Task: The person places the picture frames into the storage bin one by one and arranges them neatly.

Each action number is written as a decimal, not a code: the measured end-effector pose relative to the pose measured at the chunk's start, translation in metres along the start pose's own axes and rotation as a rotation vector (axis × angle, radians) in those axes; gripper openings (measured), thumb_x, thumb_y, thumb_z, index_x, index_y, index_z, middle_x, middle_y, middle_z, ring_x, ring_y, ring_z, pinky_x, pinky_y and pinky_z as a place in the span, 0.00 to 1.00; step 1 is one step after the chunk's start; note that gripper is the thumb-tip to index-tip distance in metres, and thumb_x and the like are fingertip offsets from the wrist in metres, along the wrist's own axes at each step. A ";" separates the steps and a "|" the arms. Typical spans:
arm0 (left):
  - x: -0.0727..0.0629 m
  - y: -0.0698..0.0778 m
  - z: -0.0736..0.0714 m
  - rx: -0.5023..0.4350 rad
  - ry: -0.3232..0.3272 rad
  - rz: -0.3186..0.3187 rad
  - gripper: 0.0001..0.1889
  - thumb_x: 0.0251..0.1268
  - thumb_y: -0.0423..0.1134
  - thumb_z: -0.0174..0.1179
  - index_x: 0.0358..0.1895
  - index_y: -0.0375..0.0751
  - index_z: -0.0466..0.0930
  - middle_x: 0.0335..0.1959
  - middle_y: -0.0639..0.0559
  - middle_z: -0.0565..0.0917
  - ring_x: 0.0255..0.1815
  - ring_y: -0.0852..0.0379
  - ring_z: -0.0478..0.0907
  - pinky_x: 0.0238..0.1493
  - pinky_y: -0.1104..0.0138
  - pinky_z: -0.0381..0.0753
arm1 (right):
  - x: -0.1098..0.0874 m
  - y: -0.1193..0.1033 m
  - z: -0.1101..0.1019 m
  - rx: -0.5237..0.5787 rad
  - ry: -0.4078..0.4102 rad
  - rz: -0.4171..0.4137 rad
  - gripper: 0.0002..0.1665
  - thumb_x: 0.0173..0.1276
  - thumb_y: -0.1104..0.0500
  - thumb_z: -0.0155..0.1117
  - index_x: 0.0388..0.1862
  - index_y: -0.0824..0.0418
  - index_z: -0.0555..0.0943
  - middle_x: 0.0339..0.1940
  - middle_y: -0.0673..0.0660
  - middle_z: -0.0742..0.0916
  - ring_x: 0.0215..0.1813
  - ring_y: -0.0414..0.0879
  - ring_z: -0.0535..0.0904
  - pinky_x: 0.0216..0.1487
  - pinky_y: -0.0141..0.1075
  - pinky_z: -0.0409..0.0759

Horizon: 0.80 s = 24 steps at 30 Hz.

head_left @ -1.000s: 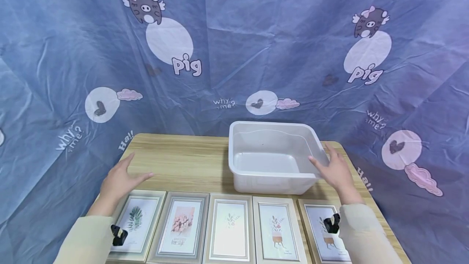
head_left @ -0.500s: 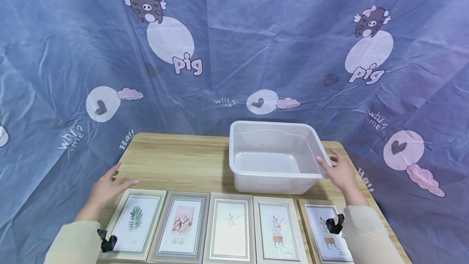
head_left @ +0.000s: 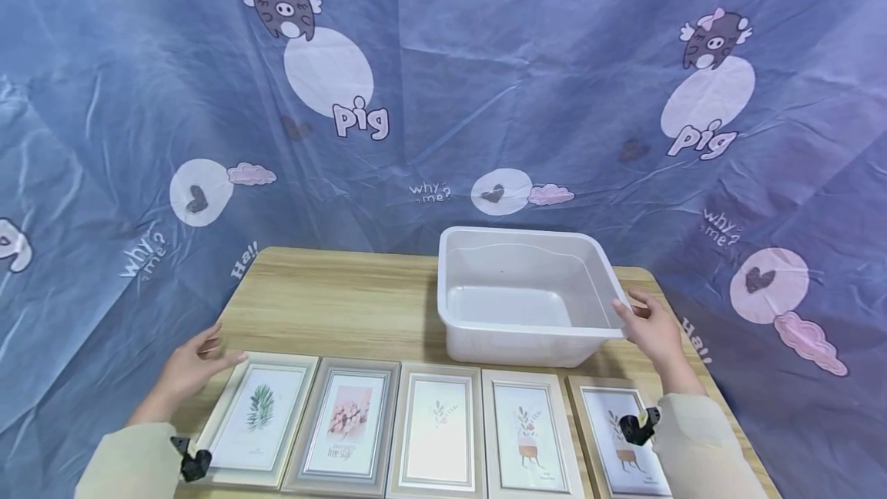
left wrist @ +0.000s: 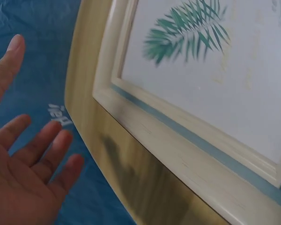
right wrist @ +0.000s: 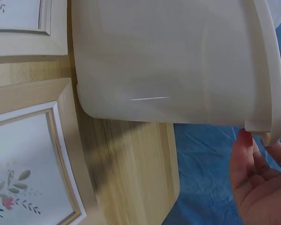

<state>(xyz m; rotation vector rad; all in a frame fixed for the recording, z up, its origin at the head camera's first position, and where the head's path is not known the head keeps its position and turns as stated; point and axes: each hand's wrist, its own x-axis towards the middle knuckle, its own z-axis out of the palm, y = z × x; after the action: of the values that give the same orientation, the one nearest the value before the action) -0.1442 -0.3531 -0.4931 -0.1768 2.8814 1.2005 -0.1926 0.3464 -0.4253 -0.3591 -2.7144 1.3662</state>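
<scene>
Near the left end of the table, my left hand point(head_left: 187, 370) is beside the cream picture frame point(head_left: 262, 418) with a green leaf print. In the left wrist view its fingers point(left wrist: 51, 145) are spread and loosely bent, apart from the frame and holding nothing. My right hand point(head_left: 654, 333) is at the right front corner of a white plastic basin point(head_left: 533, 345). It pinches the basin's rim there, with fingertips point(right wrist: 243, 140) under the rim in the right wrist view. The basin stands upright on the table, with nothing in it.
Beside the leaf frame lie a grey frame point(head_left: 343, 426) with a pink flower print, a pale frame point(head_left: 436, 430) with glare, a plant-print frame point(head_left: 530, 437) and a light-wood frame point(head_left: 620, 437). They line the front of the wooden table point(head_left: 333, 299). A blue patterned cloth point(head_left: 443, 83) hangs behind.
My left hand has moved left and down, alongside the leaf frame. My right hand has shifted slightly right and down at the basin's rim. The basin and frames keep their places.
</scene>
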 end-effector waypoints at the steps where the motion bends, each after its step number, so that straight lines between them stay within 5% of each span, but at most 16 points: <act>1: 0.000 -0.003 0.000 -0.006 -0.004 -0.001 0.48 0.58 0.49 0.66 0.69 0.21 0.49 0.60 0.20 0.65 0.59 0.26 0.65 0.53 0.52 0.76 | 0.000 0.000 0.000 0.018 0.005 0.008 0.42 0.72 0.44 0.53 0.71 0.73 0.58 0.59 0.78 0.72 0.46 0.56 0.79 0.35 0.31 0.83; 5: -0.002 -0.015 -0.001 -0.010 -0.019 -0.011 0.46 0.59 0.47 0.66 0.69 0.22 0.51 0.60 0.23 0.68 0.59 0.31 0.68 0.48 0.73 0.76 | -0.001 0.001 0.000 0.092 0.015 0.021 0.39 0.72 0.46 0.52 0.70 0.73 0.60 0.57 0.77 0.73 0.36 0.36 0.75 0.33 0.28 0.82; 9: -0.004 -0.025 0.001 -0.065 -0.058 -0.027 0.44 0.61 0.46 0.65 0.69 0.20 0.51 0.60 0.22 0.67 0.58 0.31 0.69 0.41 0.81 0.73 | -0.001 0.005 0.001 0.183 0.020 0.050 0.38 0.73 0.48 0.52 0.69 0.73 0.60 0.54 0.71 0.74 0.34 0.31 0.74 0.34 0.27 0.81; 19: -0.013 -0.039 0.005 -0.151 -0.143 -0.079 0.42 0.63 0.43 0.62 0.69 0.21 0.49 0.62 0.23 0.64 0.55 0.41 0.74 0.44 0.63 0.82 | 0.001 0.011 0.001 0.307 0.021 0.098 0.34 0.72 0.52 0.54 0.67 0.75 0.63 0.35 0.41 0.79 0.35 0.29 0.74 0.34 0.26 0.80; 24: -0.016 -0.042 0.009 -0.192 -0.162 -0.105 0.42 0.62 0.41 0.63 0.68 0.18 0.51 0.62 0.23 0.64 0.44 0.70 0.76 0.41 0.69 0.82 | 0.000 0.010 0.000 0.324 -0.005 0.101 0.36 0.72 0.52 0.54 0.67 0.77 0.62 0.35 0.38 0.79 0.36 0.27 0.74 0.36 0.24 0.79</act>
<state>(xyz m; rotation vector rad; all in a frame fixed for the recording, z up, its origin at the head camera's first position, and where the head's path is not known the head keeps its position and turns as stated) -0.1239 -0.3749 -0.5283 -0.2190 2.5854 1.4010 -0.1907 0.3524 -0.4329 -0.4692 -2.4469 1.7989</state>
